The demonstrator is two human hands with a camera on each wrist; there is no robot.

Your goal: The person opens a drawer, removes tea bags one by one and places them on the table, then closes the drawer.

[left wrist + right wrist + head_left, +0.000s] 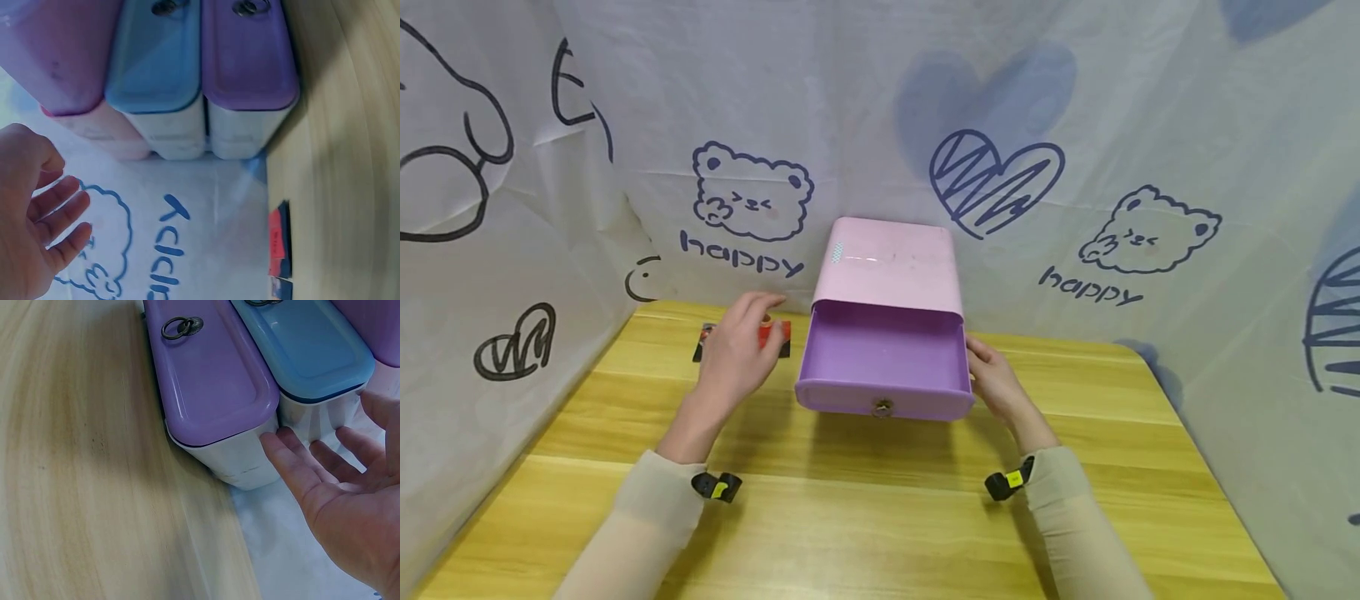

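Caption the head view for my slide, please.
Open purple drawer in a pink case, flanked by the left hand and the right hand.

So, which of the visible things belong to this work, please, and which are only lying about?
Probably in the work:
open purple plastic drawer, in its pink casing
closed blue drawer, closed purple drawer below it

Probably just lying about:
flat red-and-black item, small dark item beside it

A yellowish wood-grained table (850, 525) spread beneath; toward its back stood the lowest drawer unit (212, 381), white-bodied and purple-fronted, resting directly on the surface; to the left, near the back edge, lay a flat red-and-black item (276, 244), its kind unclear.
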